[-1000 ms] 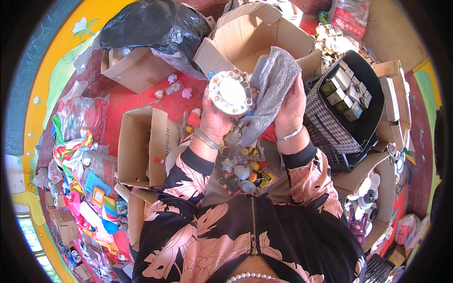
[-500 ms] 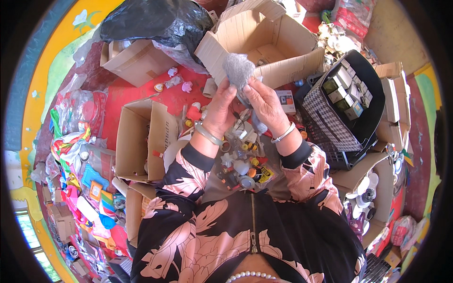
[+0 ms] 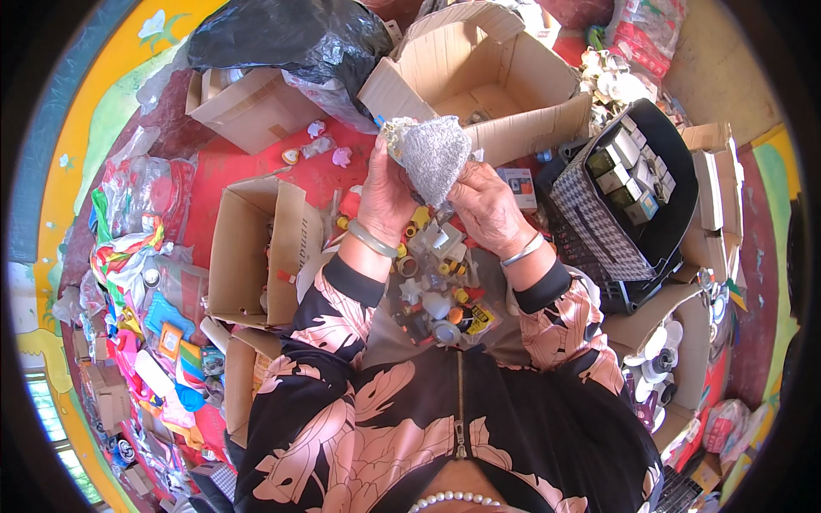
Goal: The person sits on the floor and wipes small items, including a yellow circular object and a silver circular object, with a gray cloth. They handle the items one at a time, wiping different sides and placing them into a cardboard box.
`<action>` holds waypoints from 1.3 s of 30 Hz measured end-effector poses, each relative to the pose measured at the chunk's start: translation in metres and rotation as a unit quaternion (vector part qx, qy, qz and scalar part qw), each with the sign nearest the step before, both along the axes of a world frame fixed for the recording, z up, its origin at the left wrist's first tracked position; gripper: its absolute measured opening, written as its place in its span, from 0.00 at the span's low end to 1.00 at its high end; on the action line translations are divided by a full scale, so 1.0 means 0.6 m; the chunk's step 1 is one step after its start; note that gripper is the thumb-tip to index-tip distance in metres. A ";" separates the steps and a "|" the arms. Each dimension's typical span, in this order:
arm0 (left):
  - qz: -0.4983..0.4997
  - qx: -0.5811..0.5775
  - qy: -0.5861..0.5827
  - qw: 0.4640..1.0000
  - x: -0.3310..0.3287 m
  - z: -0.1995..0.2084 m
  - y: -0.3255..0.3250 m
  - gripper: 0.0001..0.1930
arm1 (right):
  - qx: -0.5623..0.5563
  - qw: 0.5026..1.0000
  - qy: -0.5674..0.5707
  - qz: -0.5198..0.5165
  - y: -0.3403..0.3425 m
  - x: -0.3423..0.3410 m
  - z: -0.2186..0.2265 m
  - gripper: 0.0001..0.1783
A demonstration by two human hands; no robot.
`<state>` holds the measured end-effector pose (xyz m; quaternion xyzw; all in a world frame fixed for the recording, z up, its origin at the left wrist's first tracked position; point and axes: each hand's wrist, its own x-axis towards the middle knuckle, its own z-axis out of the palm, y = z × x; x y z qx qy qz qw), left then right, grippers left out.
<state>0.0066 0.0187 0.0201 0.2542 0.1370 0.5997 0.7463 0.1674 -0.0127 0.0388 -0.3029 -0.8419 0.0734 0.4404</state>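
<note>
Grey cloth (image 3: 434,161), gripped by right hand (image 3: 492,209), now partly reveals disc (image 3: 396,137) left hand (image 3: 383,201) clasps.

Seemingly a storeroom, open cardboard boxes (image 3: 530,134), basket (image 3: 590,203) of small cartons (image 3: 631,152), black bag (image 3: 291,38), piled oddments (image 3: 171,340)

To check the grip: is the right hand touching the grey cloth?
Touching: in the head view, the right hand grips the grey cloth at its right edge.

The grey cloth (image 3: 434,158), a second ago draped against the open right hand (image 3: 493,207), now overlaps the round ornate piece (image 3: 395,132) in the left hand (image 3: 385,195), hiding its previously bare bright centre.
</note>
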 end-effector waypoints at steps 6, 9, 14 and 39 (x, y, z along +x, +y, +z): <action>-0.035 0.045 -0.007 0.998 -0.014 0.017 0.006 0.38 | 0.050 0.998 -0.033 -0.021 -0.006 0.020 -0.007 0.20; -0.040 0.089 0.039 0.994 -0.024 0.023 0.007 0.46 | 0.000 0.997 -0.046 -0.068 -0.008 0.043 -0.013 0.22; -0.163 0.105 0.000 0.981 -0.027 0.022 0.005 0.51 | -0.278 0.823 0.494 -0.027 0.008 0.049 -0.007 0.11; -0.073 0.119 0.018 0.990 -0.017 0.015 0.006 0.44 | -0.461 0.667 0.574 0.115 0.001 0.076 0.042 0.15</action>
